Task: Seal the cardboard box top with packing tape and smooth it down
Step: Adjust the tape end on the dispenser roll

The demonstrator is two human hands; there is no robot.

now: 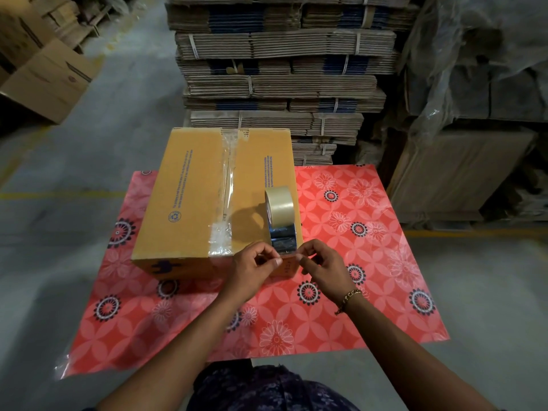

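Currently I am counting one cardboard box (pixel 189 197) and one tape roll (pixel 279 206) standing on it. My left hand (pixel 252 269) and right hand (pixel 323 264) are each pinching the pulled tape strip (pixel 283 240).

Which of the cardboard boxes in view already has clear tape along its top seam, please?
The cardboard box on the red floral sheet; those on the floor at left show none.

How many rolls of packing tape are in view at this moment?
1. The tape roll stands on edge on the cardboard box top, near its right front corner, with a strip pulled toward the left hand and right hand. Others may be hidden.
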